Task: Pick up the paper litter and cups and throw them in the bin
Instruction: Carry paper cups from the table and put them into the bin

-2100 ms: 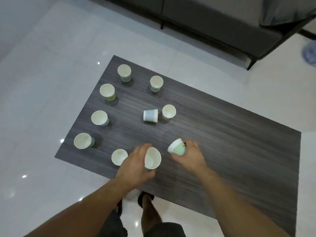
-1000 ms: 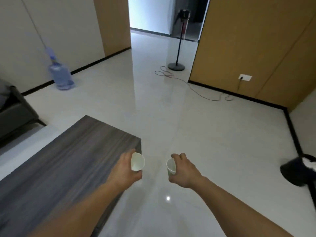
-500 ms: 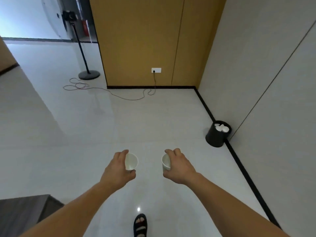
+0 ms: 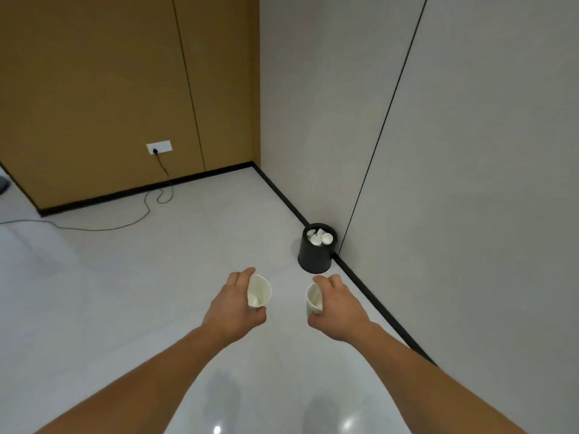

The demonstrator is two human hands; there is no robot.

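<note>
My left hand (image 4: 233, 305) grips a white paper cup (image 4: 258, 291), its mouth turned toward the right. My right hand (image 4: 336, 306) grips a second white paper cup (image 4: 313, 299), its mouth turned toward the left. Both hands are held out over the pale floor at about the same height, a short gap between them. A black round bin (image 4: 315, 256) stands on the floor just beyond my right hand, against the grey wall. Several white cups (image 4: 319, 237) lie inside it.
A grey wall (image 4: 454, 151) runs along the right with a black skirting strip (image 4: 376, 303). A brown panelled wall (image 4: 109, 89) closes the far side, with a socket (image 4: 159, 147) and a cable (image 4: 119, 225) trailing over the floor at left.
The view has swung from the table with cups to the room corner. The bin has come nearer and more central. Both hands keep hold of their cups.
</note>
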